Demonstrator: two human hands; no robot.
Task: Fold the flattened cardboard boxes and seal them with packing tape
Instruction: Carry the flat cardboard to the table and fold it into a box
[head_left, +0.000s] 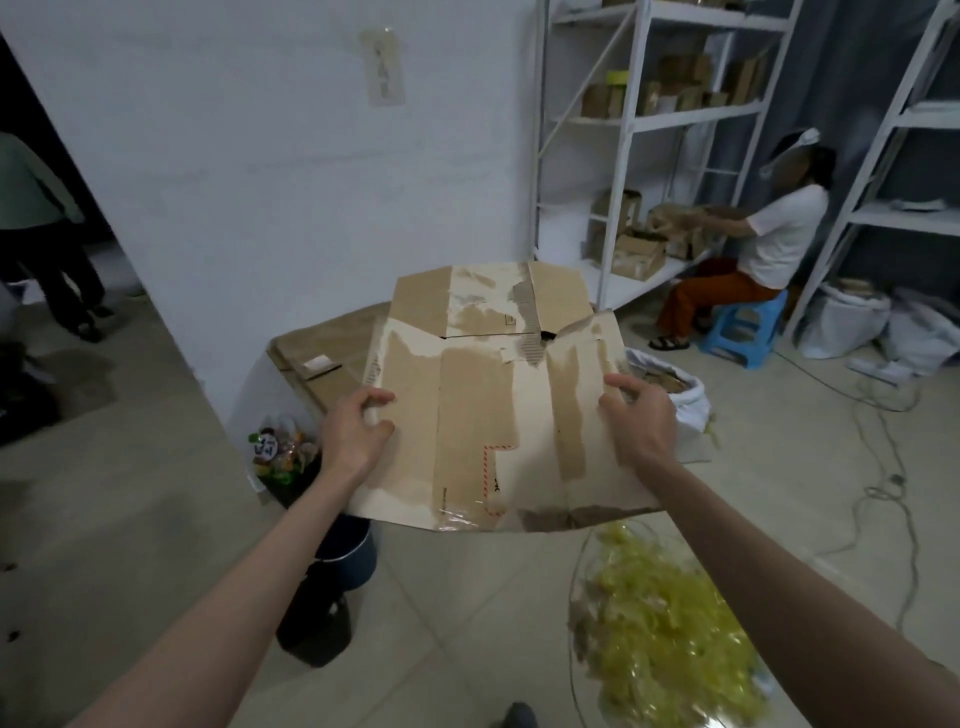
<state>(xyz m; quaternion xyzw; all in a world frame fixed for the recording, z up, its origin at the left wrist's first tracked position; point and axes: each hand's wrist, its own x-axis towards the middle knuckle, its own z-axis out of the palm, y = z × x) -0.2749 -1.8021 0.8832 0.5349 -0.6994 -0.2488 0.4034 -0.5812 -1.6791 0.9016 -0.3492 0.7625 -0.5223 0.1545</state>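
Head view: flat box (493, 410) held up mid-air over floor, left hand (353, 431) and right hand (641, 421) pinching side edges, fingers curled. Looks light, stiff-ish, floppy at creases, torn facing, so probably grip edges near folds.

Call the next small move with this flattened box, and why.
Probably push the two side edges toward each other to pop the flattened cardboard box open into a tube. It is flat, held in the air, with the left hand gripping its left edge and the right hand gripping its right edge. The far flaps are not yet folded, and no packing tape is in either hand.
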